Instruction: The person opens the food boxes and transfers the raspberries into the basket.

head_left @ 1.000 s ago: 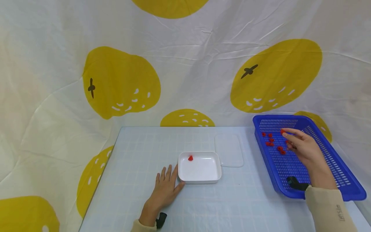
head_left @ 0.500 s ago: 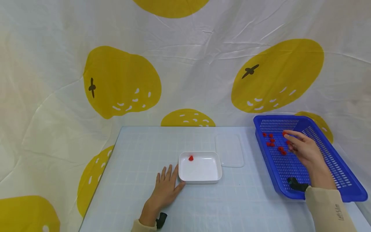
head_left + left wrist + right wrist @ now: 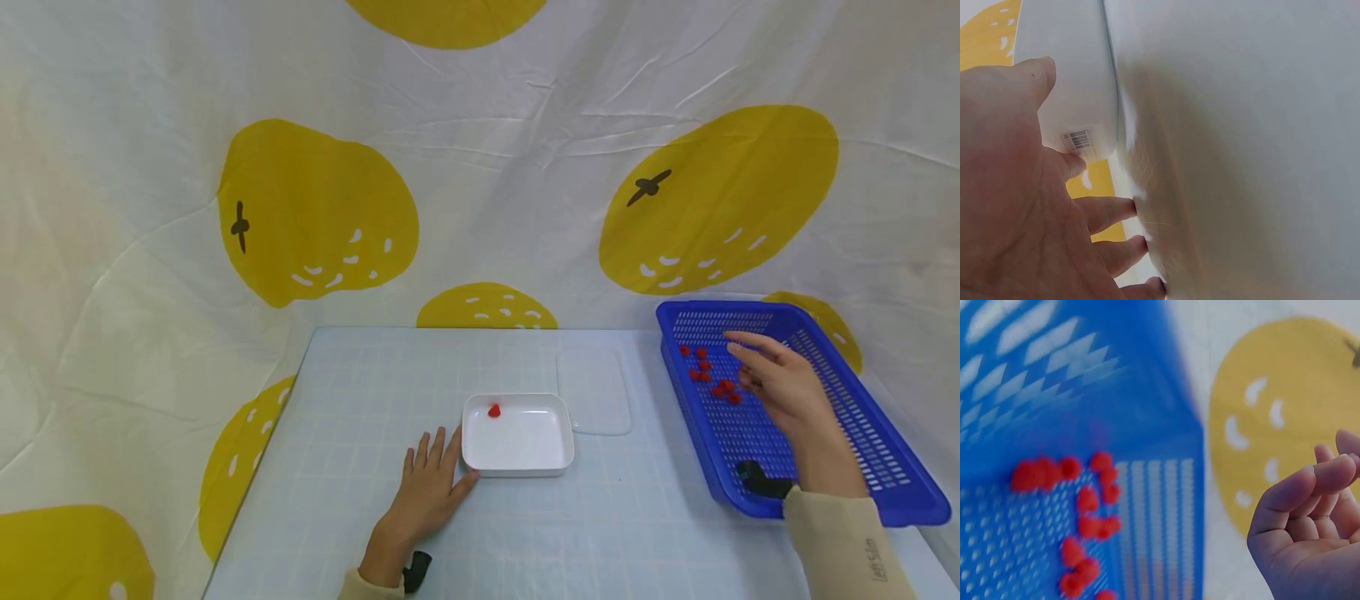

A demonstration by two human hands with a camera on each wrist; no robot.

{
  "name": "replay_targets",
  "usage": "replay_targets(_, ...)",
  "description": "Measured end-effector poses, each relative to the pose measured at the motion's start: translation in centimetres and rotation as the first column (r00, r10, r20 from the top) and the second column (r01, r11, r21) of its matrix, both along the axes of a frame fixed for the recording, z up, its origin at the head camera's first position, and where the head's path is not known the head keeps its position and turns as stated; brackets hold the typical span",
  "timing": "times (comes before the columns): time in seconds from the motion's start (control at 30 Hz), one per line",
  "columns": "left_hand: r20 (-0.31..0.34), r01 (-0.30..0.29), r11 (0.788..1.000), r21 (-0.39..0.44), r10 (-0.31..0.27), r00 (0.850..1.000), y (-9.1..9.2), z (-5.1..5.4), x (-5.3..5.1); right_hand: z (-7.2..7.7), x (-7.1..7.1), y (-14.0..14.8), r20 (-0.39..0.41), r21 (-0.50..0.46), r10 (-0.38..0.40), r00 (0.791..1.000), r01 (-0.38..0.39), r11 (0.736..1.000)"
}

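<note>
My left hand (image 3: 429,492) lies flat on the table with straight fingers, its index finger and thumb against the left side of a white rectangular dish (image 3: 525,446). One small red berry (image 3: 494,411), raspberry-like, sits in the dish's back left part. In the left wrist view the dish's outer wall (image 3: 1072,81) shows a barcode sticker. Over the blue perforated basket (image 3: 701,450) hovers my right hand (image 3: 787,387), thumb and index finger apart, nothing visible between them. Several red raspberry-like berries (image 3: 1088,500) lie on the basket floor, near its far left end.
A clear flat lid (image 3: 594,390) lies just behind and right of the dish. The pale checked table (image 3: 375,375) ends at a white cloth (image 3: 510,208) with yellow fruit prints. Dark wrist cameras (image 3: 761,479) sit under both wrists.
The red berry pinched in my right fingertips has been let go, and another berry now shows beside the nearest cluster in the basket. My left hand and the dish have stayed in place.
</note>
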State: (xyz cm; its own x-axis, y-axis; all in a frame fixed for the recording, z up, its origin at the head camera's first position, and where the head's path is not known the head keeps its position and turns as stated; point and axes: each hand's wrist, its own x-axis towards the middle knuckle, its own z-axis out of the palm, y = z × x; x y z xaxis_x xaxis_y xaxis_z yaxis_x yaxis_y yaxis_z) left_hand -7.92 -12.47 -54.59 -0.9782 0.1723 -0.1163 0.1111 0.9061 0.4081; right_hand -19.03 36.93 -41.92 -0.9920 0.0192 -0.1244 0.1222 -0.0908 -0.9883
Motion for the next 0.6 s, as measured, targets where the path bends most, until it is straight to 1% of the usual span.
replay_targets(0.07,0.004,0.0,1.0,-0.001,0.0,1.0,0.0,-0.1,0.0,0.4,0.2,-1.2,-0.021,0.035,0.02,1.0,-0.02,0.999)
replay_targets(0.17,0.012,-0.004,1.0,-0.002,0.004,1.0,0.0,-0.1,0.0,0.9,0.5,-3.4,-0.061,0.094,0.072,0.996,-0.066,0.993)
replay_targets(0.27,0.018,-0.008,1.0,0.001,0.008,1.0,0.0,-0.1,0.0,1.1,0.6,-5.6,-0.116,0.159,0.13,0.985,-0.111,0.981)
replay_targets(0.4,0.02,-0.013,1.0,0.0,0.013,1.0,0.0,-0.1,0.0,1.2,0.8,-8.3,-0.174,0.209,0.186,0.967,-0.148,0.967)
replay_targets(0.53,0.02,-0.018,1.0,-0.01,0.018,1.0,0.1,-0.1,-0.1,0.9,0.8,-10.9,-0.189,0.243,0.214,0.958,-0.165,0.956)
replay_targets(0.6,0.019,-0.019,1.0,-0.012,0.019,1.0,0.1,-0.2,-0.1,0.6,0.8,-12.1,-0.179,0.262,0.221,0.959,-0.17,0.95)
